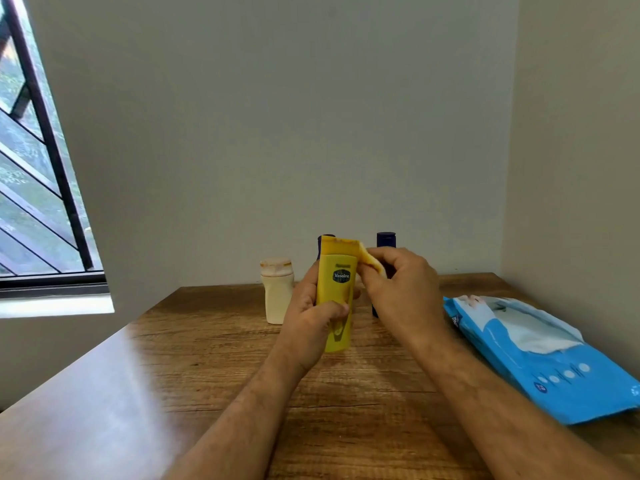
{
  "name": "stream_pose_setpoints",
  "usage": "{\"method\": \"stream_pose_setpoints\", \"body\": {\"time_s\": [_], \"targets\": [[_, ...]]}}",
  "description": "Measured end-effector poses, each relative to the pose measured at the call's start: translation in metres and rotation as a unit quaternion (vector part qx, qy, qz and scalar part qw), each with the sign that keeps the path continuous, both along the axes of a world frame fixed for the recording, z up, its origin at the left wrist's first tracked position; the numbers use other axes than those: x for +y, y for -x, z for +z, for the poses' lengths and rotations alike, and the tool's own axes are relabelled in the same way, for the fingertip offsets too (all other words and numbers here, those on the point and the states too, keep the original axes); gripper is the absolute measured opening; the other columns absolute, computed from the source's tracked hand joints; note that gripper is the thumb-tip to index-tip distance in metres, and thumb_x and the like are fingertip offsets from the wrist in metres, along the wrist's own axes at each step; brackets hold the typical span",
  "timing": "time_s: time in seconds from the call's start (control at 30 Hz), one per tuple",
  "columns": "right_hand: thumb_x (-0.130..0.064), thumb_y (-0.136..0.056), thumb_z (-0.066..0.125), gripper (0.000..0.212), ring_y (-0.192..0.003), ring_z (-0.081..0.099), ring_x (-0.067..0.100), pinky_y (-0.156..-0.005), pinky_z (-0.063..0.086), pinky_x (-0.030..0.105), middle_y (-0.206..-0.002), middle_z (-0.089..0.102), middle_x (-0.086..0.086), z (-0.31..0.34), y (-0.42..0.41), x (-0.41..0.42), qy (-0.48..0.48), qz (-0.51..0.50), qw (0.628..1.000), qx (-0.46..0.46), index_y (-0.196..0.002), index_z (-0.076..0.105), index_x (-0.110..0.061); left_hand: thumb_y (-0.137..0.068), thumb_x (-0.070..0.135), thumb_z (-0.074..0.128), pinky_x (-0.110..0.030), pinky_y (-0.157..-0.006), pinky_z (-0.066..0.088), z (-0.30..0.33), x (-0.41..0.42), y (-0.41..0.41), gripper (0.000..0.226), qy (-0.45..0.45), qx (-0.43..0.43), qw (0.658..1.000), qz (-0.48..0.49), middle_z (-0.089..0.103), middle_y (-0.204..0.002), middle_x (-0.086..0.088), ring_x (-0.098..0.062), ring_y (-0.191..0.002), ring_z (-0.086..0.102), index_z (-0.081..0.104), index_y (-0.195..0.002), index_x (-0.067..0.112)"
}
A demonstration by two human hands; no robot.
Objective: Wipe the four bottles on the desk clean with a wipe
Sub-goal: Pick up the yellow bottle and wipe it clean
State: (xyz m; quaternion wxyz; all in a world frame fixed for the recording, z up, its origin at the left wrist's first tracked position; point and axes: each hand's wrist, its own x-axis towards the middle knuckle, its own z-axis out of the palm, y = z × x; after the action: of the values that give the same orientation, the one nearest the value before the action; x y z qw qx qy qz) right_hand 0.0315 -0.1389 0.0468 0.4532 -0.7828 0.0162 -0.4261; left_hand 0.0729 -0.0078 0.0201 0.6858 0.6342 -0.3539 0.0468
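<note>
My left hand (313, 311) grips a yellow Vaseline bottle (337, 289) upright above the desk, fingers curled round its lower half. My right hand (398, 285) pinches a small wipe (372, 263), stained yellowish, against the bottle's upper right edge near the cap. A cream-white bottle (277, 292) stands on the desk to the left. Behind the yellow bottle, a dark blue bottle (325, 239) shows only its cap. A second dark blue bottle (385, 240) stands behind my right hand, mostly hidden.
A blue pack of wipes (540, 355) lies on the wooden desk (214, 358) at the right, its flap open with a white wipe showing. The desk sits in a wall corner. A barred window is at the left.
</note>
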Motion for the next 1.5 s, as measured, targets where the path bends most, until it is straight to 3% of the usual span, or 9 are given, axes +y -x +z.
{"method": "stream_pose_setpoints", "body": {"time_s": [0.1,0.23,0.47,0.7,0.9,1.1,1.27,1.37,1.5], "targets": [[-0.018,-0.093,0.067,0.016,-0.076,0.064,-0.007,-0.056,0.047,0.004,-0.09,0.07,-0.013,-0.002,0.002,0.004,-0.036,0.061,0.997,-0.004,-0.106,0.072,-0.025,-0.068,0.006,0.054,-0.029,-0.071,0.057,0.0,0.0,-0.003,0.056,0.016,0.01,1.0,0.015,0.072,-0.097,-0.005,-0.014,-0.083,0.068,0.06,-0.122,0.02],[-0.005,-0.087,0.067,0.019,-0.074,0.063,-0.001,-0.055,0.046,0.009,-0.085,0.068,-0.008,0.0,0.005,0.003,-0.07,0.047,0.995,-0.061,-0.085,0.069,-0.024,-0.067,0.006,0.054,-0.03,-0.062,0.057,0.002,0.001,-0.001,0.051,0.064,0.039,0.997,0.023,0.073,-0.09,-0.007,-0.016,-0.077,0.069,0.06,-0.117,0.019],[0.001,-0.079,0.065,0.034,-0.089,0.063,0.005,-0.065,0.053,0.02,-0.084,0.062,-0.005,-0.001,0.006,-0.001,0.003,0.015,0.995,-0.1,-0.069,0.065,-0.031,-0.069,0.01,0.056,-0.037,-0.07,0.058,0.001,0.004,-0.004,0.051,0.061,0.033,0.996,0.061,0.075,-0.09,-0.002,-0.019,-0.081,0.068,0.059,-0.116,0.028],[-0.002,-0.084,0.068,0.031,-0.07,0.056,-0.004,-0.052,0.044,0.009,-0.085,0.054,-0.008,-0.002,0.01,0.0,0.009,0.093,0.994,-0.053,-0.099,0.052,-0.023,-0.069,0.008,0.054,-0.027,-0.06,0.057,0.002,0.004,-0.003,0.049,0.079,0.031,0.995,0.056,0.075,-0.087,-0.001,-0.014,-0.077,0.071,0.059,-0.115,0.025],[-0.025,-0.085,0.077,0.026,-0.075,0.065,-0.001,-0.057,0.055,0.017,-0.089,0.067,-0.009,-0.001,0.006,0.001,-0.035,0.078,0.994,-0.065,-0.1,0.056,-0.029,-0.068,0.009,0.054,-0.026,-0.063,0.057,0.002,0.004,-0.003,0.047,0.06,0.016,0.996,0.059,0.07,-0.082,0.009,-0.009,-0.075,0.066,0.062,-0.11,0.03],[-0.023,-0.087,0.075,0.008,-0.081,0.064,0.001,-0.066,0.054,0.012,-0.09,0.068,-0.011,-0.004,0.001,0.002,-0.021,0.022,0.995,-0.095,-0.092,0.069,-0.028,-0.071,0.01,0.055,-0.028,-0.066,0.05,0.0,0.002,0.001,0.043,-0.037,-0.058,0.997,0.041,0.06,-0.087,-0.004,-0.013,-0.077,0.056,0.058,-0.111,0.023],[-0.026,-0.088,0.072,0.021,-0.093,0.061,-0.002,-0.075,0.052,0.009,-0.103,0.065,-0.013,-0.007,0.005,0.005,0.025,0.022,0.993,-0.109,-0.109,0.073,-0.026,-0.076,0.012,0.056,-0.05,-0.079,0.058,-0.003,0.0,-0.003,0.047,-0.071,-0.077,0.992,0.069,0.065,-0.103,0.001,-0.025,-0.094,0.065,0.055,-0.118,0.034],[-0.03,-0.084,0.076,0.041,-0.103,0.055,-0.007,-0.081,0.048,0.005,-0.11,0.053,-0.021,-0.009,0.004,0.009,0.107,0.06,0.99,-0.063,-0.122,0.062,-0.034,-0.08,0.01,0.053,-0.039,-0.075,0.06,0.0,0.001,0.0,0.045,-0.041,-0.055,0.996,0.055,0.068,-0.103,0.004,-0.017,-0.094,0.068,0.055,-0.122,0.027],[-0.017,-0.09,0.071,0.023,-0.093,0.059,-0.006,-0.075,0.045,0.001,-0.097,0.058,-0.02,-0.009,-0.001,0.002,0.082,0.012,0.992,-0.092,-0.111,0.069,-0.026,-0.073,0.013,0.057,-0.051,-0.079,0.057,-0.002,0.001,-0.002,0.049,-0.078,-0.07,0.992,0.07,0.064,-0.104,-0.006,-0.032,-0.096,0.063,0.055,-0.118,0.033]]}}
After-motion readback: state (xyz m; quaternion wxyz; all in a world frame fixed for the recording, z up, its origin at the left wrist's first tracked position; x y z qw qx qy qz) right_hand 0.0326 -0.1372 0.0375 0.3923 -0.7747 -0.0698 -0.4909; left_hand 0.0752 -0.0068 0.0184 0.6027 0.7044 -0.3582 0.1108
